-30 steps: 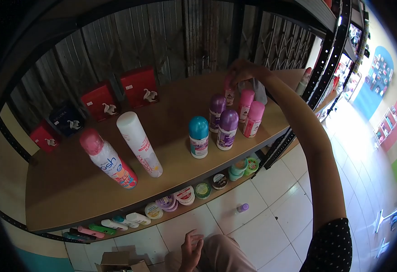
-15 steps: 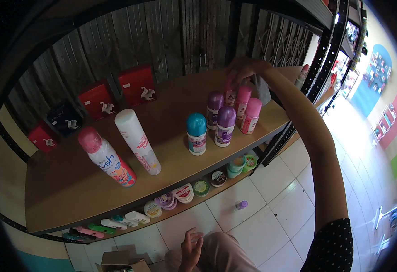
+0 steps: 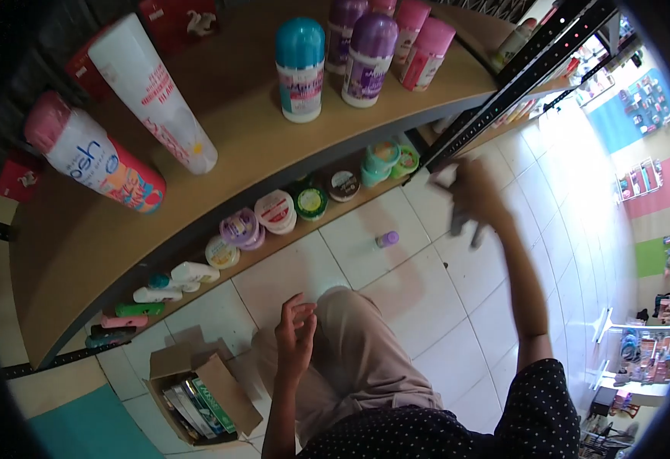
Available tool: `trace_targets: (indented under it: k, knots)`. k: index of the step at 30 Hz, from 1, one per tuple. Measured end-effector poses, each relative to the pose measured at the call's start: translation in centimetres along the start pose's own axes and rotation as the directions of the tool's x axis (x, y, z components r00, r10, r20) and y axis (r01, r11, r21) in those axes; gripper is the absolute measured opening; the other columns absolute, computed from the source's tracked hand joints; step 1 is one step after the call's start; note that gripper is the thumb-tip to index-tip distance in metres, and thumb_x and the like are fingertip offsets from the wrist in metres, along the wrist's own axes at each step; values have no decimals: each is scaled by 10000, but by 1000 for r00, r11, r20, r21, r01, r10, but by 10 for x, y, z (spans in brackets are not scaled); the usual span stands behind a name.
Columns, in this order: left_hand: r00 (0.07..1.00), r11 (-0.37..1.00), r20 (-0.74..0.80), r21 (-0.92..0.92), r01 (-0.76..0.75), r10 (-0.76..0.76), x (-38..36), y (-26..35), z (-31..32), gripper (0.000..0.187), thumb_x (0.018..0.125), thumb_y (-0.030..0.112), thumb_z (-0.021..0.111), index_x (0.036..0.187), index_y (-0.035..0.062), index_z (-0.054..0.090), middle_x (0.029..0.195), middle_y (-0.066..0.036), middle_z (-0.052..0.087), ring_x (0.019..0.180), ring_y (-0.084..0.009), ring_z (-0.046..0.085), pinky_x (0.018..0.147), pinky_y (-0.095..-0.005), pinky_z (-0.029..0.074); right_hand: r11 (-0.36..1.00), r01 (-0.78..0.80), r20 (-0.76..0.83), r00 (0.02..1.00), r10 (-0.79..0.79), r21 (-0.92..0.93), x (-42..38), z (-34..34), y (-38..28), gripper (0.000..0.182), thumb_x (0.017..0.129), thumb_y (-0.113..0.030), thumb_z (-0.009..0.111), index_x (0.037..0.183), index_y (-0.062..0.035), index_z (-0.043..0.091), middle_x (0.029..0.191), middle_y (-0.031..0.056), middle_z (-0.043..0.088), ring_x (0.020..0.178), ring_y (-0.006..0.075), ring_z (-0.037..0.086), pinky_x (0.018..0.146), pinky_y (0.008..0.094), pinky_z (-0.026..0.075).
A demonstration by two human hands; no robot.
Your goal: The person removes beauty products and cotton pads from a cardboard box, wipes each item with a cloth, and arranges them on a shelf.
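Observation:
My left hand [image 3: 295, 336] hovers above my lap, fingers loosely curled and apart, with nothing in it. To the right of the shelf, my right hand [image 3: 476, 200] is in the air over the floor and smeared by motion. Grey strips of what looks like a cloth [image 3: 458, 222] hang below its fingers. Closest to it on the shelf are pink-capped bottles [image 3: 427, 55], purple-capped roll-on bottles [image 3: 370, 61] and a teal-capped roll-on [image 3: 300, 70]. A small purple-capped bottle [image 3: 387, 239] lies on the floor tiles between my hands.
A white spray can [image 3: 154, 96] and a pink-capped spray can [image 3: 94, 153] stand on the curved wooden shelf [image 3: 235, 145]. Several tubs [image 3: 275, 212] and bottles line the lower shelf. A cardboard box [image 3: 232, 390] sits on the floor at left. A black metal post [image 3: 495, 99] rises at right.
My right hand has left the pink bottles at the shelf's back and come down over the floor, with the grey material. The view has tilted downward, showing more lap and floor.

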State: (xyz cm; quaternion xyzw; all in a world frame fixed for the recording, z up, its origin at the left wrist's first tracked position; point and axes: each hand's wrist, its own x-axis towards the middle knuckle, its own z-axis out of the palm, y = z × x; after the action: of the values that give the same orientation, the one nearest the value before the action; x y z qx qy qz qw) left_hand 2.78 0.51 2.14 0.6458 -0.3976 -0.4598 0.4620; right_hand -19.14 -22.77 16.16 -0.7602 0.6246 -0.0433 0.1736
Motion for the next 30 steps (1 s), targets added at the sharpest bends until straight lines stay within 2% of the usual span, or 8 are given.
trace_targets:
  k: [2, 9, 17, 19, 21, 26, 28, 30]
  knots:
    - [999, 999, 7, -21, 33, -33, -4, 5, 2, 338, 814, 164, 499, 1125, 75, 402, 956, -94, 565, 887, -192, 536, 773, -341, 383, 992, 14, 150, 989, 5, -122, 11, 110, 65, 355, 636, -363, 678, 907, -166, 559, 904, 119, 524, 844, 301, 523, 734, 402, 427]
    - [997, 997, 39, 50, 59, -61, -9, 0, -4, 354, 828, 188, 486, 1137, 48, 384, 983, -106, 545, 918, -187, 521, 797, -345, 398, 999, -21, 298, 954, 33, -44, 6, 277, 122, 707, 604, -340, 696, 1183, -145, 342, 894, 154, 585, 825, 334, 570, 692, 432, 459]
    - [997, 995, 15, 72, 76, -77, 4, -16, 5, 375, 806, 169, 508, 1143, 60, 386, 1031, -121, 535, 960, -213, 504, 783, -348, 383, 995, -89, 480, 875, 56, 47, 9, 214, 57, 413, 664, -356, 656, 958, -84, 557, 744, 126, 595, 687, 263, 595, 576, 354, 471]
    - [990, 978, 55, 156, -140, 133, 17, -23, 20, 387, 834, 219, 465, 1170, 49, 375, 1099, -131, 464, 1027, -207, 447, 829, -358, 376, 985, -122, 568, 823, 30, 125, 0, 174, 23, 382, 670, -363, 654, 896, -61, 590, 705, 110, 592, 638, 231, 598, 530, 320, 471]
    - [978, 970, 111, 147, -191, 176, 30, -9, 33, 396, 841, 227, 452, 1183, 52, 360, 1114, -126, 443, 1038, -204, 435, 840, -349, 371, 904, -45, 594, 768, -241, 426, -12, 143, -3, 408, 681, -371, 646, 880, -18, 596, 652, 82, 571, 554, 158, 573, 453, 252, 445]
    - [984, 941, 70, -311, -133, 162, 33, 32, 49, 422, 859, 284, 426, 1214, 87, 314, 1103, -79, 432, 1026, -171, 435, 862, -320, 366, 702, -290, 566, 801, -195, 651, -39, 107, -58, 330, 757, -258, 570, 938, 18, 579, 649, 65, 565, 524, 98, 519, 456, 219, 407]
    - [986, 609, 143, -776, 166, -87, 30, 44, 38, 454, 858, 347, 421, 1230, 123, 287, 1094, -39, 434, 1023, -140, 437, 864, -305, 366, 306, -123, 177, 972, -154, 944, -51, 115, -67, 283, 761, -167, 529, 983, 4, 569, 692, 63, 571, 612, 109, 547, 530, 221, 427]
    - [995, 597, 98, -796, 97, -32, 32, 46, 34, 470, 848, 388, 428, 1229, 149, 290, 1096, -18, 438, 1009, -124, 447, 834, -301, 381, 436, 168, -114, 982, -148, 884, -76, 130, -92, 308, 721, -38, 481, 1018, -9, 559, 815, 102, 586, 724, 141, 570, 629, 230, 443]
